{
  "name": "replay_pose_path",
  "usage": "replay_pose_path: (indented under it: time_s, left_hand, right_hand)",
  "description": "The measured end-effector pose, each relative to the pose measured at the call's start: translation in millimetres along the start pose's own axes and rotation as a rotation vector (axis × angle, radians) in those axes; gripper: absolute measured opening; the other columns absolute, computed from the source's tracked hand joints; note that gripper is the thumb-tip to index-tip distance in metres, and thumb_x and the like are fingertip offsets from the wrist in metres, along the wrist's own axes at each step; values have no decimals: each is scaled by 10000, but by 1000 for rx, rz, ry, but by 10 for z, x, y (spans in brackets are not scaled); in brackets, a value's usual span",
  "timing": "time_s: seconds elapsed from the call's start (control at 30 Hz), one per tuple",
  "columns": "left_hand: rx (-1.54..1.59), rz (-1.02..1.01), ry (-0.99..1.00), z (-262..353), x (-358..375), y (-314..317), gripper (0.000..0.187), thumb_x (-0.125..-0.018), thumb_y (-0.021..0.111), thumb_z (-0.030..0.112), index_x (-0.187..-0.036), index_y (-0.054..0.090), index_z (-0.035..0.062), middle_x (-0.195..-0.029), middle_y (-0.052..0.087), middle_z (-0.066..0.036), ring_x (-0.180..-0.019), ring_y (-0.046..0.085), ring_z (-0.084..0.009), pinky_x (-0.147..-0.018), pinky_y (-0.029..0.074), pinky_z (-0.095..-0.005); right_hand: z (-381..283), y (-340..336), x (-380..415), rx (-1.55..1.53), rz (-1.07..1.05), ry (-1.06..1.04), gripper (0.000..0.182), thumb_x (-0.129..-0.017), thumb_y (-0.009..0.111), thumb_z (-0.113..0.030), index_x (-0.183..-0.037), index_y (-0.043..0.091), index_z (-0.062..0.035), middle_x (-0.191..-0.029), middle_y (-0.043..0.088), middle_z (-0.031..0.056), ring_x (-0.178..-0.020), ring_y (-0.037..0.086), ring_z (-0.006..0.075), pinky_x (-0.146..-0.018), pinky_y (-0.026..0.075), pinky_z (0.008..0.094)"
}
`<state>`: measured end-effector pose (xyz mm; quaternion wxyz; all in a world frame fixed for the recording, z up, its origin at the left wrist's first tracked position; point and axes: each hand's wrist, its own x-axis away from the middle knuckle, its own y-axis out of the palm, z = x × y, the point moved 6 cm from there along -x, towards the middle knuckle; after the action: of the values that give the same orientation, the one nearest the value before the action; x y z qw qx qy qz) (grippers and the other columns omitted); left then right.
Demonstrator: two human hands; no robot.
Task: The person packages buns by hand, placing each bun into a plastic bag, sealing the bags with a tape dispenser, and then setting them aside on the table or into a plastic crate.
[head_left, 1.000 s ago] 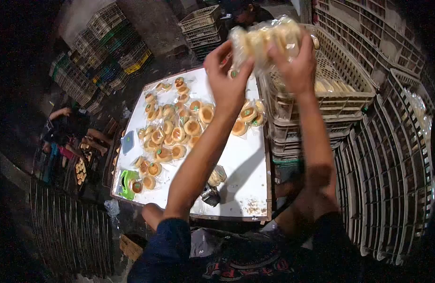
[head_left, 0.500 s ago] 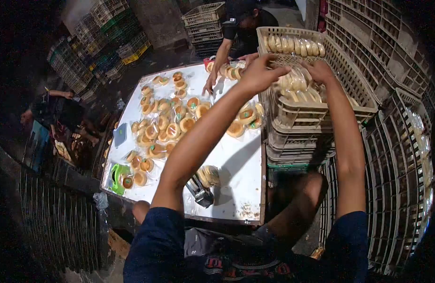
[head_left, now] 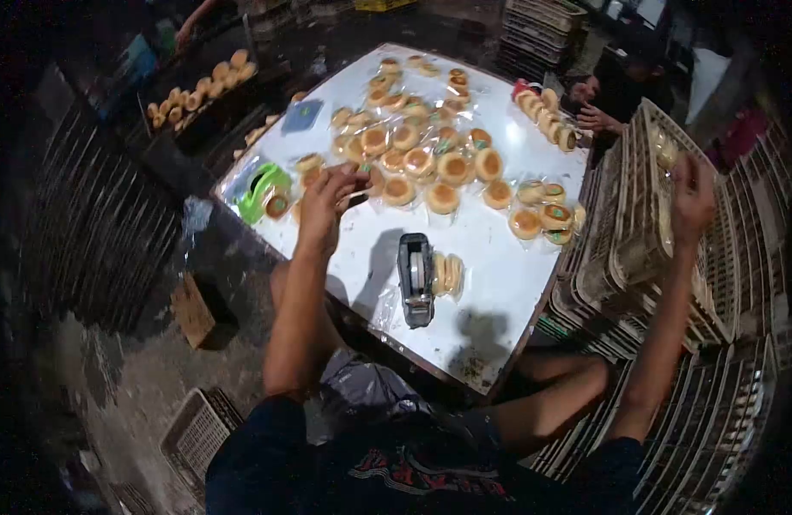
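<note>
My left hand [head_left: 325, 204] is over the left part of the white table [head_left: 353, 266], beside bagged round buns [head_left: 398, 190]. Its thumb and fingers are apart, and no bun shows between them. My right hand [head_left: 694, 199] is raised at the side of a beige plastic crate [head_left: 632, 202] on the right; its fingers point up, slightly blurred, and appear to hold nothing. A black tape dispenser [head_left: 415, 281] lies near the table's front edge. Touching its right side is a clear bag of pale buns [head_left: 448, 275]. Many more bagged buns with browned tops cover the table's middle.
A green holder [head_left: 263, 193] and a blue-grey lid [head_left: 302, 116] are on the table's left side. Across the table, a co-worker's hand [head_left: 597, 120] is near a row of buns [head_left: 546, 120]. Stacked crates [head_left: 731, 292] crowd the right; a wooden block [head_left: 192, 311] sits on the floor.
My left hand has left the crate and moved left over the buns on the table. My right hand stays by the crate, farther right in view. The view has turned left.
</note>
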<state>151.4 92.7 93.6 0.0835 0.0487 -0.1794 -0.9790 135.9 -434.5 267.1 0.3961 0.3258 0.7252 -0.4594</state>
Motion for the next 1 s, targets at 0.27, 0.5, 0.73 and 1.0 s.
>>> replay_pose_path:
  time_s: [0.27,0.5,0.73,1.0]
  left_hand:
    - [-263,-32,-220,-1415,-150,-78,295,-891,609,199,-1097,592,-11,-991,667,-120,-933,645,-212,-810,524,-349]
    - [-1073,-209,318,-717,-57,-49,796,-729,801,344,-1328,428,-24,-1323,478,-226,-1254,454,-354,-1028,389,-430]
    - [-630,-599,345,-874,143,213,852,-642,848,307,-1332,448,6,-1185,610,-188,-1091,591,-328,-938,435,-446]
    - [-516,-816,-69,-1025,422,316,549,-769,778,425,-1108,606,29,-1012,668,-139,-927,649,-229,-844,498,-348]
  right_hand:
    - [-1560,3222,2106,106,-1092,-332,830,-666,826,-325,-1337,414,-63,-1244,515,214,-1131,534,386,-921,444,557]
    - [-1642,3497,2251,-365,-633,35,100,-805,619,-87,-812,621,13,-827,600,155,-804,595,347,-749,460,431]
    - [-2111,2520,1898,-1140,-1002,634,116,-836,648,-89,-864,614,18,-833,609,63,-734,577,144,-670,466,259]
    - [-2323,1920,2160,-634,-733,498,300,-811,746,-139,-1039,619,9,-841,609,27,-738,527,93,-644,417,225]
